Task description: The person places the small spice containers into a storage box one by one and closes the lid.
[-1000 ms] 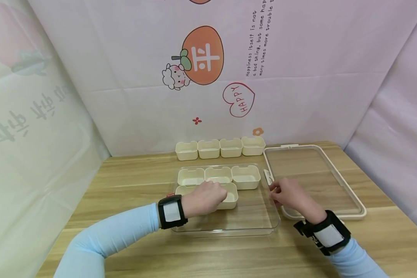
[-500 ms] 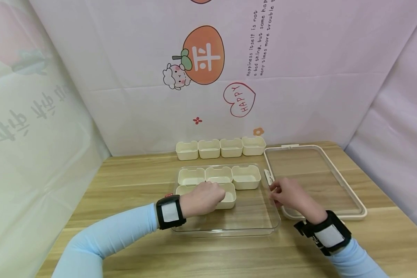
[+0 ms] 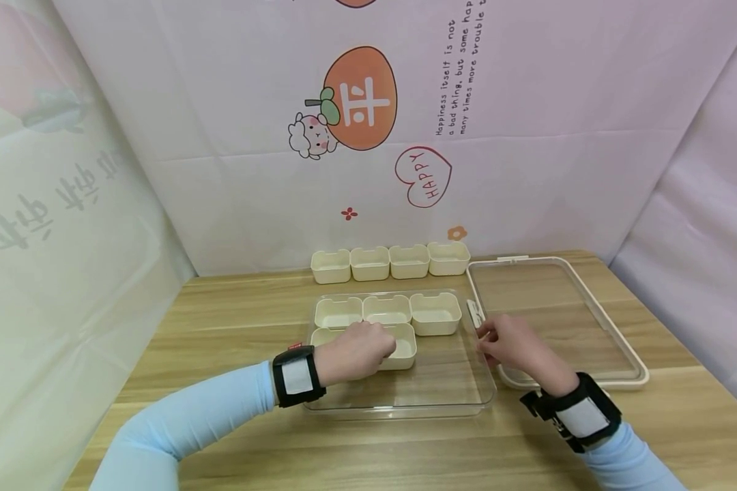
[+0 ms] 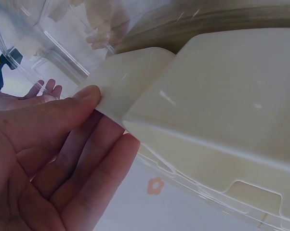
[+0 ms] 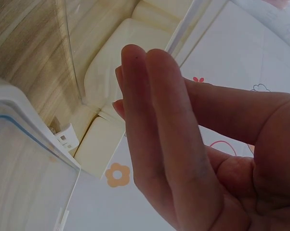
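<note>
My left hand (image 3: pixel 357 351) pinches the right end of a small cream bin (image 3: pixel 405 351), thumb on its outer wall and fingers by its rim in the left wrist view. This bin stands in the front row inside a clear plastic box (image 3: pixel 399 412), against another cream bin (image 4: pixel 231 96) mostly hidden by the hand in the head view. Several more cream bins (image 3: pixel 435 315) form a row behind them in the box. My right hand (image 3: pixel 510 342) is at the box's right rim, fingers (image 5: pixel 171 106) nearly straight; whether the thumb presses the wall is unclear.
Four-sided clear lid (image 3: pixel 614 331) with a white frame lies flat right of the box, beneath my right forearm. Behind the box, several cream bins (image 3: pixel 370 264) stand in a row by the printed cloth backdrop (image 3: pixel 239 204). Everything rests on a wooden table (image 3: pixel 252 443).
My left hand has shifted slightly left, and the pinched bin has slid a little left with it, closer to its neighbour. My right hand has stayed in place.
</note>
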Action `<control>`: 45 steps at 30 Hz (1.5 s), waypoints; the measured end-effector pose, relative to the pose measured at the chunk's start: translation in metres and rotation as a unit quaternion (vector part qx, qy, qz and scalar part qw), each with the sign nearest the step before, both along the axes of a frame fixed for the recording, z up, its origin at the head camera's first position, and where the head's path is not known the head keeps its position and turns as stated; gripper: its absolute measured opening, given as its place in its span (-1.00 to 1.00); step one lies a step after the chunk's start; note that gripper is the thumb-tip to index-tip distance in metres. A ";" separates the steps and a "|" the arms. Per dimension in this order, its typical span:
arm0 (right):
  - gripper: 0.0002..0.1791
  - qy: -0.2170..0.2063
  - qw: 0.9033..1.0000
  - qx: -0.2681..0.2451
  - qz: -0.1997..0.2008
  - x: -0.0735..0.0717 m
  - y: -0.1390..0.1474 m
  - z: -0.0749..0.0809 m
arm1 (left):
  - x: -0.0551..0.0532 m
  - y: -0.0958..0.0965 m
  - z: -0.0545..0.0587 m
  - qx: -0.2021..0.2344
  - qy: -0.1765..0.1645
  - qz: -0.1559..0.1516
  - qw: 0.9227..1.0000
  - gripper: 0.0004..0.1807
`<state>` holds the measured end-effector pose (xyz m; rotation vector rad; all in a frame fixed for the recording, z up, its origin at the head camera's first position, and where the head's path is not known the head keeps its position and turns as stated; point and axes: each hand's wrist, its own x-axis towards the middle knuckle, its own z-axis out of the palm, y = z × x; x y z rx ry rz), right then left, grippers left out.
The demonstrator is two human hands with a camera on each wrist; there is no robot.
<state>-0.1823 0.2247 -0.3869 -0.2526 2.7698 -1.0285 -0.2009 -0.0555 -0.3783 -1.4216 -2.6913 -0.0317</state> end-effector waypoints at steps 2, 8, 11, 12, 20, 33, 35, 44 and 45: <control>-0.71 0.000 1.000 -0.001 0.001 0.000 0.000 0.000 | 0.000 -0.001 0.001 0.006 -0.005 -0.001 1.000 -0.54; -0.71 0.005 1.000 0.000 0.001 0.000 0.001 -0.001 | 0.001 -0.002 0.001 0.013 -0.007 -0.005 1.000 -0.53; -0.71 0.008 1.000 0.003 0.000 0.000 0.001 -0.001 | 0.000 -0.002 0.000 0.016 -0.004 -0.008 1.000 -0.52; -0.71 0.009 1.000 0.005 0.000 0.000 0.001 -0.001 | 0.000 -0.002 -0.001 0.016 -0.004 -0.008 1.000 -0.51; -0.72 0.008 1.000 0.005 0.006 0.000 0.001 -0.001 | 0.001 -0.002 -0.001 0.017 -0.014 -0.006 1.000 -0.52; -0.71 0.013 1.000 0.008 0.008 -0.001 0.002 -0.003 | 0.003 0.000 0.011 0.008 0.017 0.011 1.000 -0.67; -0.71 0.011 1.000 0.007 0.007 -0.001 0.002 -0.003 | 0.004 0.000 0.015 0.013 0.026 0.016 0.999 -0.77; -0.70 0.004 1.000 0.001 0.006 -0.002 0.002 -0.003 | -0.009 -0.007 0.026 0.087 0.064 0.043 0.993 -0.86; -0.70 0.003 1.000 0.001 0.006 -0.002 0.002 -0.003 | -0.012 -0.009 0.027 0.099 0.074 0.046 0.991 -0.85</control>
